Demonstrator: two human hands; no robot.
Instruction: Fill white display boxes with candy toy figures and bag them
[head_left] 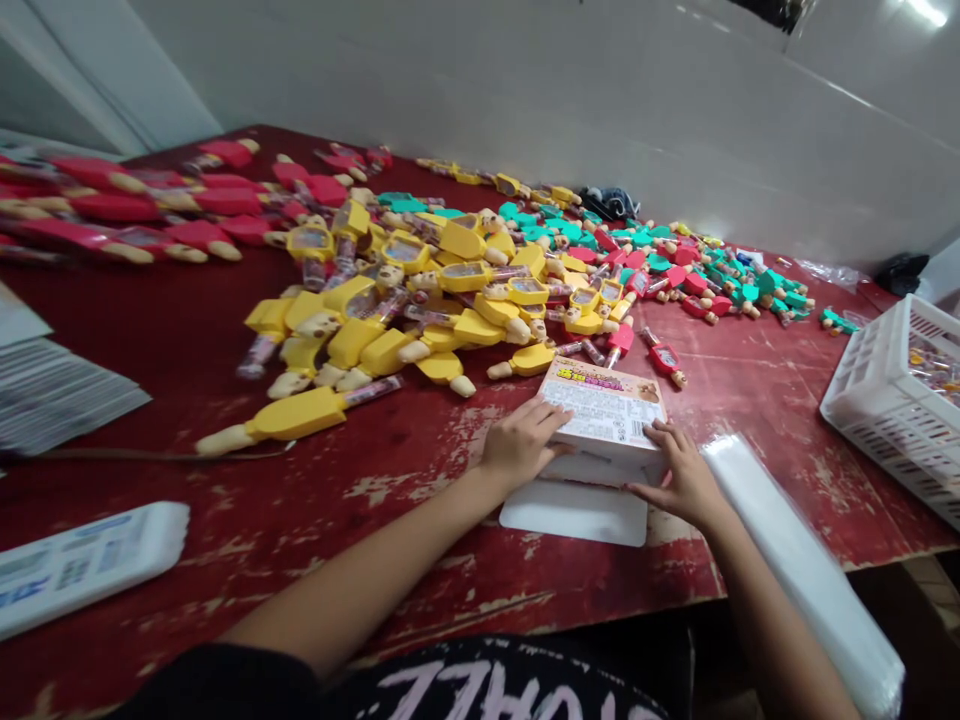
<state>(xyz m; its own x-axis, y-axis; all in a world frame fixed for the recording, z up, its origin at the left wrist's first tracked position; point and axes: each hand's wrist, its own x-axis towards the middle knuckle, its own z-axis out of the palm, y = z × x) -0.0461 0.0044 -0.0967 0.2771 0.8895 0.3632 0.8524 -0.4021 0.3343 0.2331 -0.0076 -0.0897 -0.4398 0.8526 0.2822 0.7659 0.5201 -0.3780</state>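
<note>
A printed cardboard box (600,405) lies on the red table in front of me, its long white flap (574,512) folded out toward my body. My left hand (525,440) rests on the box's left side, fingers over the printed face and thumb at the near edge. On the right side my right hand (679,472) grips the box's corner between fingers and thumb. Just beyond the box lies a heap of yellow toy pieces (450,275) with clear tubes and beige ends.
Red toys (229,200) lie at the left, green ones (765,285) at the right. A white basket (892,390) stands far right, beside clear plastic sleeves (802,570). Stacked cards (67,395) and a white packet (90,565) lie left. The worn table (420,540) ends near my body.
</note>
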